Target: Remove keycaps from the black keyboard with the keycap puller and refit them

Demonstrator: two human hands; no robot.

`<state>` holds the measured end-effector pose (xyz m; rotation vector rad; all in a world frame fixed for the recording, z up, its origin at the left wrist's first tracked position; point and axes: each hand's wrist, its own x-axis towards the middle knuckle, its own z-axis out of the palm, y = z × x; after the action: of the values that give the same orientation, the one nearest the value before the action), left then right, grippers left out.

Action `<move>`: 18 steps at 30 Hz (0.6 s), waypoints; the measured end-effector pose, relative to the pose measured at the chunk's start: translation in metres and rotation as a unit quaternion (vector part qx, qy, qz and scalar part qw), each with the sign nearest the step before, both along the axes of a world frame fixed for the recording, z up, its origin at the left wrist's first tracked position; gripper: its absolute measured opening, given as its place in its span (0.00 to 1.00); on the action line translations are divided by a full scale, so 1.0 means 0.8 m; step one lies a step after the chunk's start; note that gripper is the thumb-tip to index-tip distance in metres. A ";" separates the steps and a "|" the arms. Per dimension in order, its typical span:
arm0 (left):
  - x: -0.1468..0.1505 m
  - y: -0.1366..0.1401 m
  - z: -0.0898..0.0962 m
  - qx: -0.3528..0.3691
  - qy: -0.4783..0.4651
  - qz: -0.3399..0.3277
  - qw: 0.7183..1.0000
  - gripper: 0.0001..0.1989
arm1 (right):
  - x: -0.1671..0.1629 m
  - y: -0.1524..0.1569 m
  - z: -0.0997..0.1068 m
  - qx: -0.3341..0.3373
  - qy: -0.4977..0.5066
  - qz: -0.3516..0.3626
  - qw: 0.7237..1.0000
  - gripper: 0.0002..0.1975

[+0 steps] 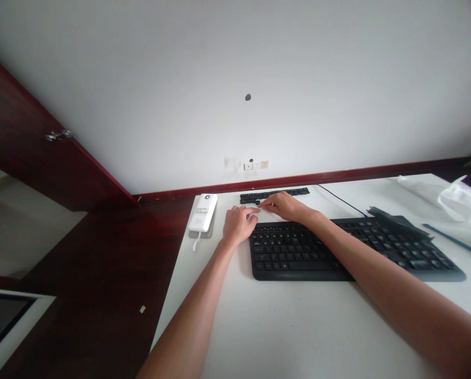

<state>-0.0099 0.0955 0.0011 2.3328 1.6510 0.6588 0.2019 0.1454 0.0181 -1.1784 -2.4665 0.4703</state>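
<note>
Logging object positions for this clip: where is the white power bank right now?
In the head view the white power bank lies on the white table near its far left corner, left of the left hand and the black keyboard.

My left hand (238, 223) and right hand (285, 205) on the white table (283, 326), fingers (264, 203) pinching a small black key (257, 202), black keyboard (350, 250) just beside, row of loose keys (275, 195) behind.

One head-worn camera looks forward and down over the table (298, 326). The keyboard (338, 247) lies near, wall (235, 79) beyond.
</note>
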 end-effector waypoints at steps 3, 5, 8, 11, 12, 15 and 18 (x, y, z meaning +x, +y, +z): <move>0.000 0.001 -0.001 0.000 -0.002 0.002 1.000 0.17 | 0.001 0.002 -0.003 -0.001 0.001 0.000 1.000 0.16; 0.001 0.001 -0.002 0.000 -0.003 0.003 1.000 0.17 | 0.001 0.003 -0.005 0.002 0.001 -0.004 1.000 0.16; 0.001 0.002 -0.002 -0.002 -0.007 0.002 1.000 0.17 | 0.000 0.002 -0.006 0.002 0.002 -0.010 1.000 0.16; 0.001 0.001 -0.001 0.000 -0.012 0.001 1.000 0.17 | 0.001 0.002 -0.006 0.004 0.000 -0.007 1.000 0.16; 0.001 0.001 -0.001 0.001 -0.013 0.001 1.000 0.17 | 0.001 0.002 -0.005 0.006 -0.004 -0.009 1.000 0.16; 0.000 0.000 -0.001 0.001 -0.014 0.004 1.000 0.16 | 0.003 0.002 -0.003 0.017 -0.018 -0.050 0.998 0.15; 0.000 0.000 -0.001 0.000 -0.015 0.006 1.000 0.16 | 0.003 0.001 -0.001 0.025 -0.025 -0.103 0.994 0.15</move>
<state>-0.0098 0.0953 0.0007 2.3029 1.6535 0.6923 0.2046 0.1458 0.0172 -1.4198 -2.3491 0.3241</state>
